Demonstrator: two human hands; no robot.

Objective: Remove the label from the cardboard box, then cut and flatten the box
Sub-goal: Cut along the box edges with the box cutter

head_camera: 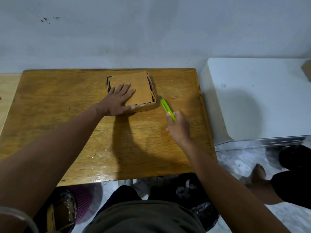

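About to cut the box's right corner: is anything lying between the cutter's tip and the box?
Nothing visible. The green cutter, held in the right hand, points at the near right corner of the cardboard box across bare table. The left hand presses flat on the box's left side, away from that corner.

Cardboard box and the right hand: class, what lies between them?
The green utility knife, gripped by the right hand, points at the cardboard box; beyond its tip, bare wooden table, head view.
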